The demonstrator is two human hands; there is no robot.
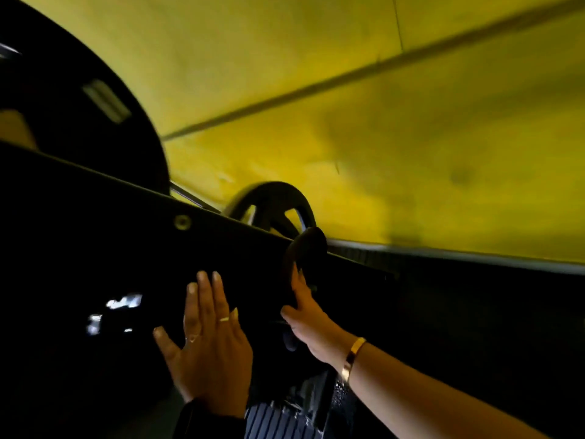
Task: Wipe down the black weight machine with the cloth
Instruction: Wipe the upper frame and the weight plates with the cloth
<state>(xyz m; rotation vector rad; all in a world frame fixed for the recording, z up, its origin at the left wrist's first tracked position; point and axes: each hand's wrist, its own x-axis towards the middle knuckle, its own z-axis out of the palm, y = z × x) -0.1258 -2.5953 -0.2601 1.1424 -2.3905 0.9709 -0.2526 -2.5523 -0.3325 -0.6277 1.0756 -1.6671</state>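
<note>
The black weight machine (pixel 104 248) fills the left and lower part of the head view as a wide dark panel with a small round bolt. My left hand (pixel 209 337) lies flat on this panel, fingers straight and rings showing. To its right, my right hand (pixel 305 315) grips a dark cloth (pixel 307 251) and holds it against the panel's upper edge. The cloth bunches above my fingers and is hard to tell apart from the black surface. A gold bracelet sits on my right wrist.
A yellow wall (pixel 380 122) with a dark diagonal line stands behind the machine. A black spoked pulley wheel (pixel 272 201) rises just behind the cloth. A large black curved plate (pixel 79 99) is at the upper left. Striped fabric (pixel 272 419) shows at the bottom.
</note>
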